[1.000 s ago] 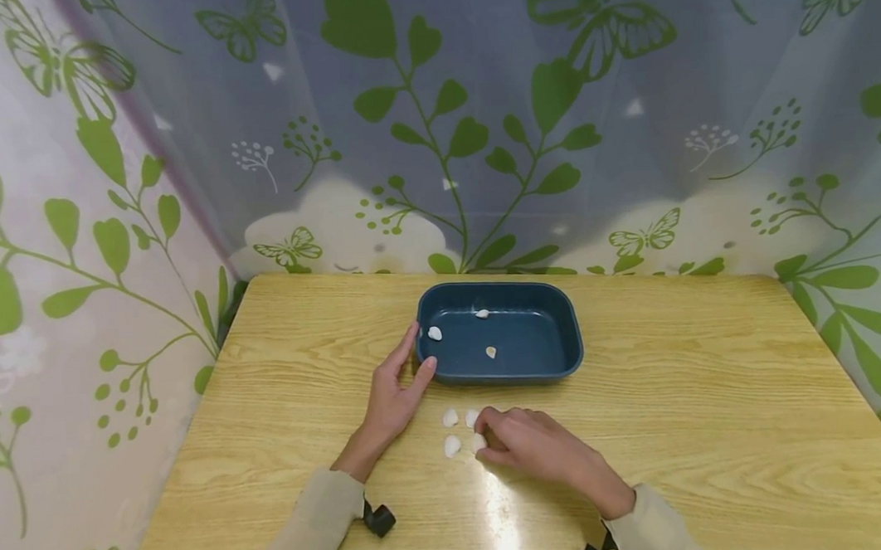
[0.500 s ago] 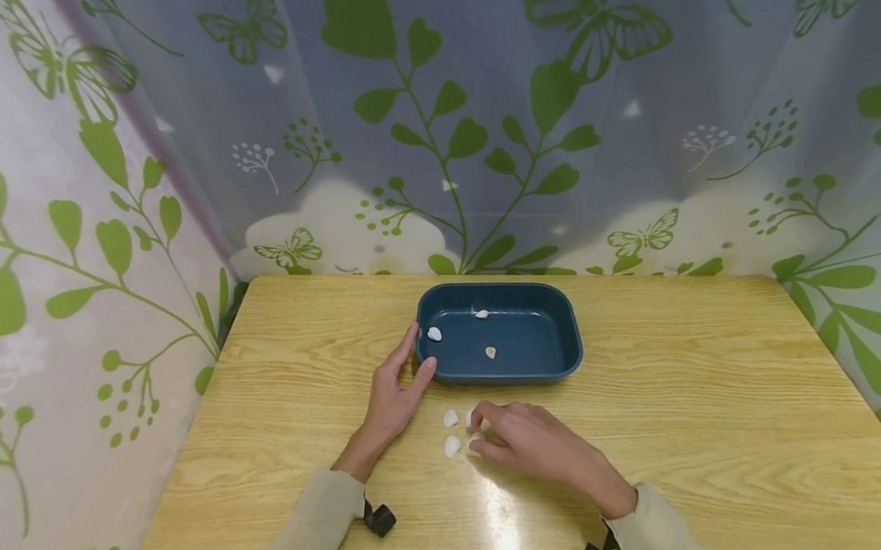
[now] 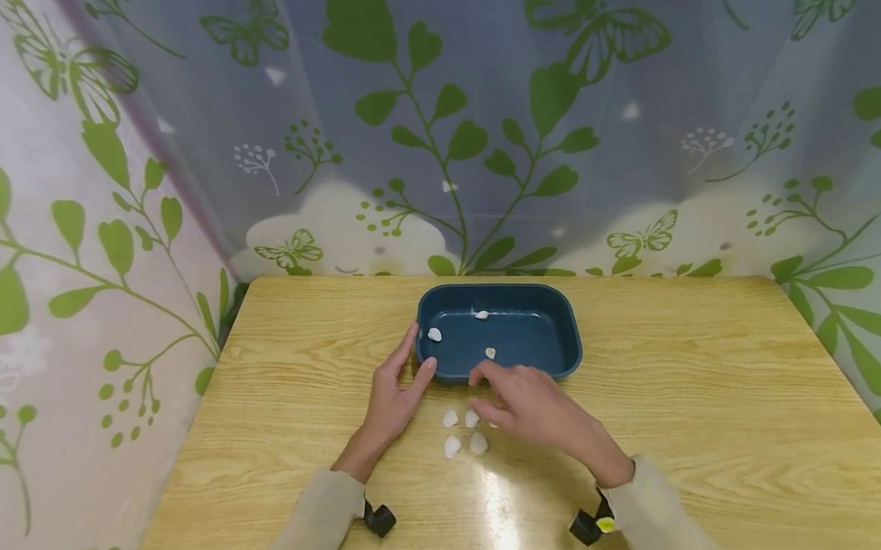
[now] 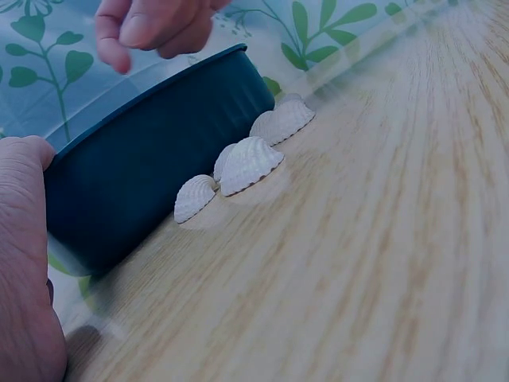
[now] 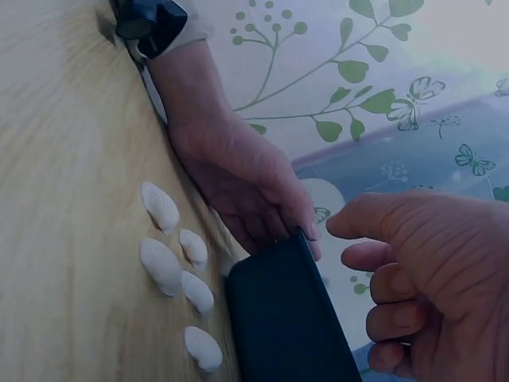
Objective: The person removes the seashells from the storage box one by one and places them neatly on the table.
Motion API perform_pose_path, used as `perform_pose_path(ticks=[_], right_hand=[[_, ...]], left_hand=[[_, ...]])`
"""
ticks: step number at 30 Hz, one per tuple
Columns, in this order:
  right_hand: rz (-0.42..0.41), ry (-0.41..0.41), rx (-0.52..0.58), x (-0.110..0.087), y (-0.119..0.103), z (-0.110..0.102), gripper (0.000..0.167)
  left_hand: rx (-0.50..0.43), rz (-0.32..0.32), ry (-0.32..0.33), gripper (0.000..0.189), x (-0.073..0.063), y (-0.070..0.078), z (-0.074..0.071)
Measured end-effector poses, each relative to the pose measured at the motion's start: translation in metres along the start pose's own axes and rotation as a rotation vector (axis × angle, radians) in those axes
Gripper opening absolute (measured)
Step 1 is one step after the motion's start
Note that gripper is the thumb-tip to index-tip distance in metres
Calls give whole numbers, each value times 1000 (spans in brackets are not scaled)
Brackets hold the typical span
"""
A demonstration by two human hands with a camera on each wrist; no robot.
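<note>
My left hand (image 3: 390, 400) rests against the left end of a dark blue rectangular container (image 3: 537, 345), thumb at its front rim and straight fingers along its side. Three small pale seashells (image 3: 434, 334) lie inside it. My right hand (image 3: 534, 405) hovers at the container's front rim, its fingers loosely bent. No shell shows between thumb and index finger in the right wrist view. Several white ribbed seashells (image 5: 161, 267) lie on the table in front of the container. In the head view, the right hand partly covers one of them.
A light wood-grain table (image 3: 716, 393) bears everything. Behind it and at the left hang curtains (image 3: 652, 172) printed with green leaves and butterflies. A black wrist camera (image 3: 379, 521) sits below the left hand, another (image 3: 587, 526) below the right.
My right hand has lifted away from the shells on the table and moved forward to the container's front rim. The shells it covered now show more. My left hand and the container have stayed put.
</note>
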State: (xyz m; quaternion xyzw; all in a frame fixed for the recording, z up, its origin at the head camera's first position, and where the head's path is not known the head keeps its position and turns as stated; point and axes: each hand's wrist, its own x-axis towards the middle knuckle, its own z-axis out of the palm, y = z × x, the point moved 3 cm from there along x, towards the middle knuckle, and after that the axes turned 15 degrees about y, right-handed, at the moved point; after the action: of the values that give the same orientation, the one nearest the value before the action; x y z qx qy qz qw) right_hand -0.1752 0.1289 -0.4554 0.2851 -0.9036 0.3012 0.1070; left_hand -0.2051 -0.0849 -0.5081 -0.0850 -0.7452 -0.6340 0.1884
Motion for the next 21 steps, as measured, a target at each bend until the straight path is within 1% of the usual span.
perform_pose_path(ticks=[5,9,14,18,21], right_hand=[[17,58,-31,12,11,-2,24],[45,64,-45,22,23,2,22],[107,21,-48,35,36,10,22],[124,-30,-49,49,44,17,25],[117,-65,-55,60,47,24,28]], left_hand=[[8,1,5,60,0,0,0],[3,6,2,60,0,0,0],[-3,-2,-3,60,0,0,0],[-2,-2,-6,60,1,0,-1],[-4,4,-11,60,1,0,-1]])
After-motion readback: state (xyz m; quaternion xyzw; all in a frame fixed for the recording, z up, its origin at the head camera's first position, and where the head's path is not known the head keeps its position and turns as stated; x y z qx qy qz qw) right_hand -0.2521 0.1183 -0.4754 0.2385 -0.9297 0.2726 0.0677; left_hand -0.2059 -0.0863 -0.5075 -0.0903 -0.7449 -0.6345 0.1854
